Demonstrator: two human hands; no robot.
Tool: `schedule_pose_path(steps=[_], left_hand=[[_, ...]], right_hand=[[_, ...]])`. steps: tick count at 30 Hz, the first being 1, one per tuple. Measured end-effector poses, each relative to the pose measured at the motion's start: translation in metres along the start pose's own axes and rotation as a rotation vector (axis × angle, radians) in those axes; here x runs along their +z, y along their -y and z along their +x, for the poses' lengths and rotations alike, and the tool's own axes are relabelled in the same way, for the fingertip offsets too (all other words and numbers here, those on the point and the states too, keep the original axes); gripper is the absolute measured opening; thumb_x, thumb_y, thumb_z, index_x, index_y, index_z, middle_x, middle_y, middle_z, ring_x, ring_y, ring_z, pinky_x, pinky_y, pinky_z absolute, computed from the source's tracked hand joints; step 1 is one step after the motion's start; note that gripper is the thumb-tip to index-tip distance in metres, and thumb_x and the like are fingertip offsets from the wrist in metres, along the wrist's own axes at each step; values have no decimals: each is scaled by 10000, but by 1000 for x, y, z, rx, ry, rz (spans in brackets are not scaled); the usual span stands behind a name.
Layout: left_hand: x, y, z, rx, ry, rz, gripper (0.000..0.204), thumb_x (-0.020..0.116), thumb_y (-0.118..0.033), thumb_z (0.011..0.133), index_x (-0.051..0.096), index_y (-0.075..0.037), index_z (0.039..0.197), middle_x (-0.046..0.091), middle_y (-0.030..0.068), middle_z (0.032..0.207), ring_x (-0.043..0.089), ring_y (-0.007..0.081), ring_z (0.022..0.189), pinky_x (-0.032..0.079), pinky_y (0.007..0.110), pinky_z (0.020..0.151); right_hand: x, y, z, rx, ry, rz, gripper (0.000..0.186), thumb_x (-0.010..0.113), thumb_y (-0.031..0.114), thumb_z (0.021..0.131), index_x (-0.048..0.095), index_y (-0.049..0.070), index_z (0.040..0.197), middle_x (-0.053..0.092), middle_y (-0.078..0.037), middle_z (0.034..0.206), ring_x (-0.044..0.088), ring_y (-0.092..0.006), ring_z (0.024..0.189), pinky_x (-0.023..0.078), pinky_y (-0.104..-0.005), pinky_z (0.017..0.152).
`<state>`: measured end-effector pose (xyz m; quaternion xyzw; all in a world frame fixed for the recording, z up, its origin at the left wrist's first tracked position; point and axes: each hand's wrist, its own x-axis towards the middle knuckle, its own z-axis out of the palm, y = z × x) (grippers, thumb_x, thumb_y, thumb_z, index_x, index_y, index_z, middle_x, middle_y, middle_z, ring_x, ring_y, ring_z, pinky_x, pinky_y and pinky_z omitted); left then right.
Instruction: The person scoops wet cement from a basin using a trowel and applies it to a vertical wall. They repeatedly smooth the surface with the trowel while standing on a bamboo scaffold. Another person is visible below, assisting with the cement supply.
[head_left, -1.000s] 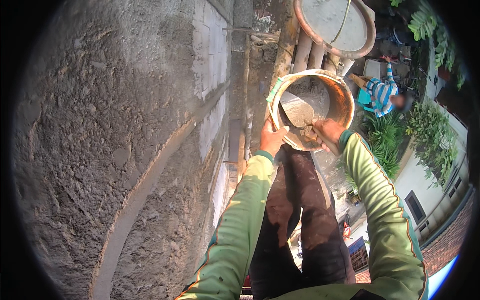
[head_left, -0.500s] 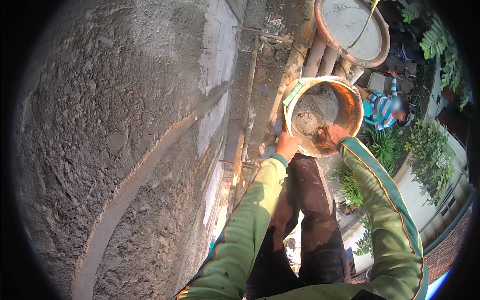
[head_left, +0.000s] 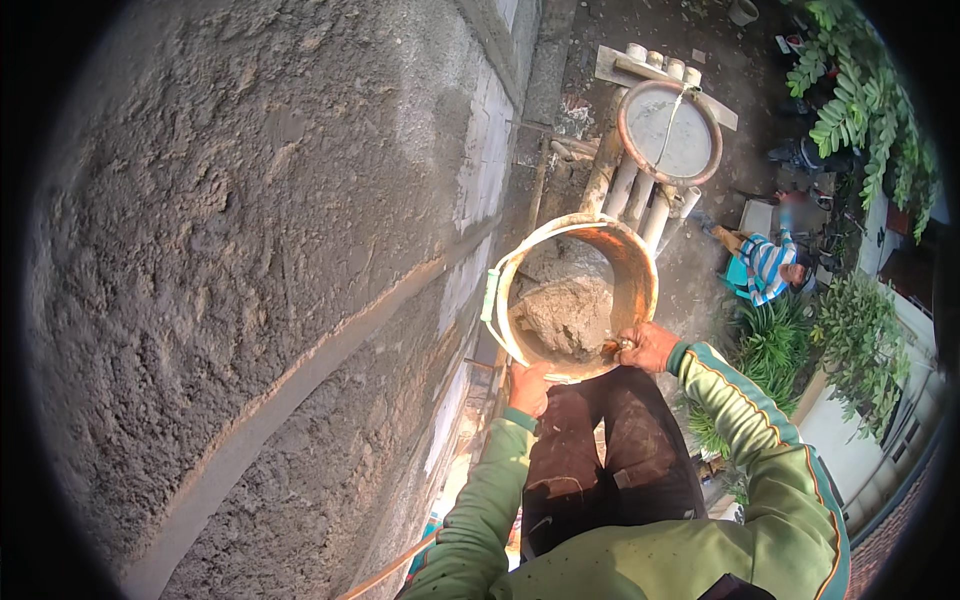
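Observation:
A pale, mortar-stained bucket [head_left: 640, 262] is tilted toward me in front of my legs, its wire handle with a green grip hanging over the left side. My left hand [head_left: 529, 390] is closed on its near left rim. At the near right rim, my right hand [head_left: 650, 347] is closed round the handle of a trowel [head_left: 618, 346]. The trowel's blade is hidden by a lump of wet grey mortar [head_left: 570, 315] inside the bucket. More mortar lies behind that lump.
A rough mortar-coated wall [head_left: 250, 200] fills the left side. Beyond the bucket, a round tub [head_left: 622, 130] of grey liquid rests by several pipes [head_left: 637, 195]. Far below at right, a person [head_left: 768, 268] in a striped top is near plants [head_left: 775, 345]. Leafy branches [head_left: 850, 130] hang at upper right.
The bucket and both hands now appear lower and further left as the view has shifted. A larger mortar lump stands up in the bucket beside my right hand.

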<state>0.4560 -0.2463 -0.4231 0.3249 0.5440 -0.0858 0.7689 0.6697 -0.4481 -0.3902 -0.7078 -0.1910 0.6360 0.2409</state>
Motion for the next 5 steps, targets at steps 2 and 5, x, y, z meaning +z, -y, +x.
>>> schedule_pose_path(steps=[2, 5], left_hand=[[-14, -22, -50, 26, -14, -44, 433, 540, 82, 812, 524, 27, 1241, 631, 130, 1045, 688, 297, 903, 621, 475, 705], [-29, -43, -117, 49, -63, -152, 507, 498, 85, 813, 487, -2, 1313, 619, 169, 1166, 679, 333, 1016, 614, 515, 790]], right_hand=[[3, 51, -46, 55, 91, 186, 321, 681, 240, 838, 667, 42, 1091, 644, -114, 730, 623, -215, 597, 503, -369, 580], [0, 111, -104, 41, 173, 421, 240, 640, 129, 835, 650, 79, 1069, 582, -16, 694, 540, -112, 529, 454, -304, 493]])
